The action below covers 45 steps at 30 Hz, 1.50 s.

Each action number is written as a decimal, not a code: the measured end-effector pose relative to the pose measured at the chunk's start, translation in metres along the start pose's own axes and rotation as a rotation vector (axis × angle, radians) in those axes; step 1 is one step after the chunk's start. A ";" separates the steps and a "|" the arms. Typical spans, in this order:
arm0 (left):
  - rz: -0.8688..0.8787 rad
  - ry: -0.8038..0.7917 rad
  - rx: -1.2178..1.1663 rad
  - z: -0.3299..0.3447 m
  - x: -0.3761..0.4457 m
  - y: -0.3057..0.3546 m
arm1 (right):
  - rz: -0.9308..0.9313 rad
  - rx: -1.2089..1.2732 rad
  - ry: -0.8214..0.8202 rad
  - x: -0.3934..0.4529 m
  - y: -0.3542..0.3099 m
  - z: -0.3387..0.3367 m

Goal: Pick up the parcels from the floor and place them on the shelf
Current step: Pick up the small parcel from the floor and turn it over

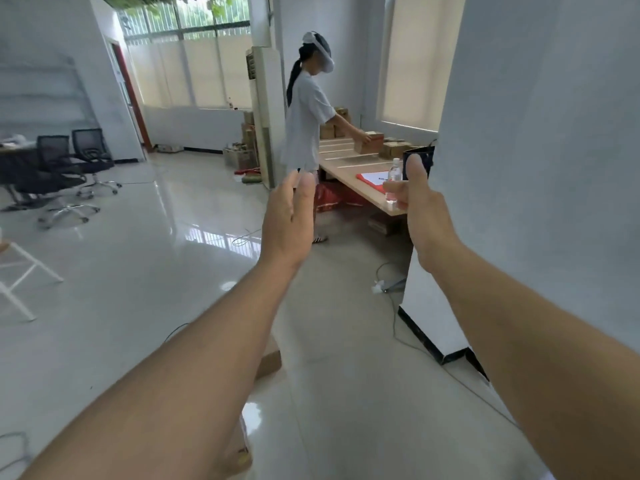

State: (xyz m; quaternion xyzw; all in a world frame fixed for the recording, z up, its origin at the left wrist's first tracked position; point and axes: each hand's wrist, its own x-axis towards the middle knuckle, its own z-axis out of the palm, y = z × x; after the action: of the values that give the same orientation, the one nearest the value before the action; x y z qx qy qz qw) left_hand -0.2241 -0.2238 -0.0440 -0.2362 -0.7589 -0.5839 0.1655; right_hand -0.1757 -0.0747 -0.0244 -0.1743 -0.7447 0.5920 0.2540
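Note:
Both my arms reach forward at chest height, and neither hand holds anything. My left hand (pixel 289 216) is flat, fingers straight and close together, palm turned right. My right hand (pixel 415 199) has the thumb up and the fingers loosely curled toward the left hand. On the floor below my left forearm lies a brown cardboard parcel (pixel 270 361), mostly hidden by the arm. A second brown parcel (pixel 244 448) shows near my left elbow, also largely covered. No shelf is in view.
A person in white (pixel 304 116) with a headset stands ahead, handling boxes on a wooden table (pixel 349 168). A white pillar (pixel 519 168) stands close on my right. Cables (pixel 394 306) run across the floor by its base. Office chairs (pixel 69 161) stand at the left.

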 end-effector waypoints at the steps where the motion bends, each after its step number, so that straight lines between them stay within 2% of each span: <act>1: -0.006 0.021 0.013 -0.010 0.006 -0.011 | 0.002 0.007 -0.017 0.005 0.000 0.014; 9: -0.122 0.146 0.075 -0.074 0.049 -0.086 | 0.017 0.053 -0.155 0.040 0.002 0.115; 16: -0.237 0.253 0.127 -0.089 0.076 -0.155 | 0.091 0.063 -0.279 0.093 0.038 0.182; 32: -0.476 0.383 0.268 -0.027 0.174 -0.284 | 0.229 0.070 -0.540 0.263 0.130 0.272; 45: -0.606 0.369 0.274 -0.008 0.205 -0.359 | 0.324 0.021 -0.626 0.322 0.193 0.325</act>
State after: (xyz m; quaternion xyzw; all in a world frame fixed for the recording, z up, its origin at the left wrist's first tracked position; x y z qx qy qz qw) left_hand -0.5934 -0.2721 -0.2238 0.1323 -0.8229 -0.5320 0.1492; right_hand -0.6342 -0.1061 -0.2116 -0.0976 -0.7432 0.6568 -0.0819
